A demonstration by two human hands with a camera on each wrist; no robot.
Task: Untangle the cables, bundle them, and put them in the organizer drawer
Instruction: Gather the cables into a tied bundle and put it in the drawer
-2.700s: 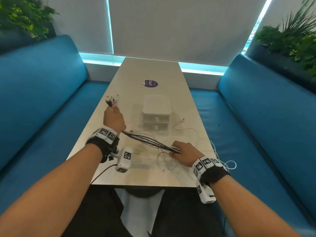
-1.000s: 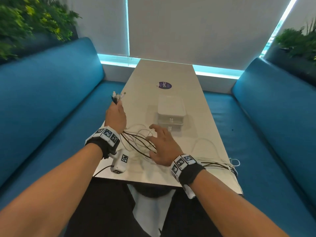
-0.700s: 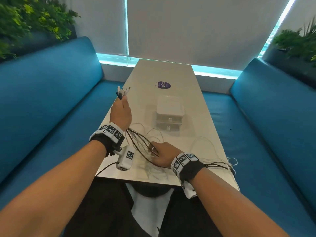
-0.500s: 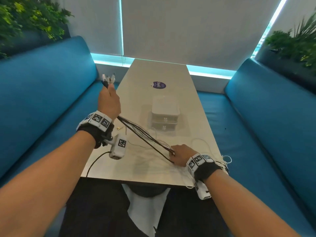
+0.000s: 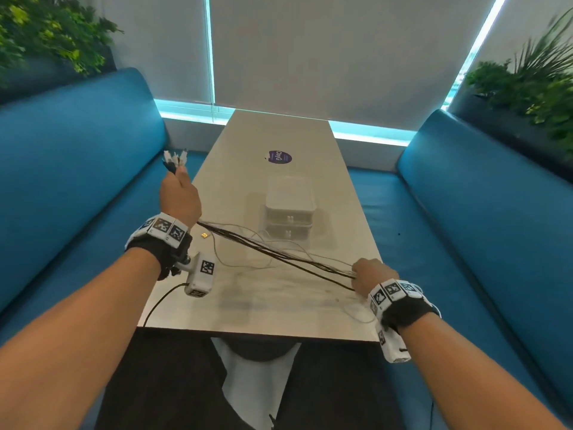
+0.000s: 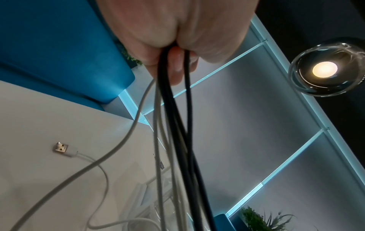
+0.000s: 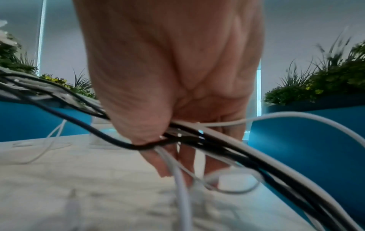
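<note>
Several black and white cables (image 5: 279,254) stretch taut across the table between my two hands. My left hand (image 5: 179,197) is raised over the table's left edge and grips the cables (image 6: 173,96) near their plug ends (image 5: 174,158), which stick up out of the fist. My right hand (image 5: 369,274) sits low at the table's near right corner and grips the same cables (image 7: 199,139); their tails run off past the wrist. A white two-drawer organizer (image 5: 290,209) stands mid-table, both drawers closed. One white cable's USB plug (image 6: 61,147) lies loose on the table.
The pale table (image 5: 279,311) runs away from me between two blue benches (image 5: 71,169). A round purple sticker (image 5: 279,157) lies beyond the organizer. Slack white loops (image 5: 238,259) rest on the table under the taut strands. Plants stand behind both benches.
My right hand took hold of the cables near the left wrist and slid along them to the near right corner. The left hand rose and moved left, pulling the strands taut.
</note>
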